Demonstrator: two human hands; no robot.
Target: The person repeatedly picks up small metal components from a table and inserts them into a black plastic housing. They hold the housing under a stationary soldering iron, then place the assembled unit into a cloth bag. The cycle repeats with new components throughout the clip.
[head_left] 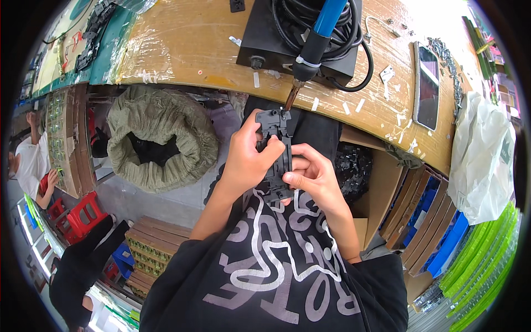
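Note:
A long black molded plastic part (275, 123) is held upright in front of my chest, just off the table's near edge. My left hand (250, 160) is closed round its left side, with the thumb lying across the front. Lower down on the right, my right hand (314, 176) pinches the same part between thumb and fingers. From above comes a blue and black electric screwdriver (314, 52); its bit reaches the part's top right corner. Neither hand is on the screwdriver. Whether a screw sits under the bit is too small to tell.
On the film-covered table (182, 47) stand a black box (257, 41) with coiled cable (354, 39), a phone (427, 86) and scattered screws (445, 58). A green fabric sack (191, 133) stands left, a white plastic bag (481, 160) right. Co-workers and a red stool (86, 217) are at far left.

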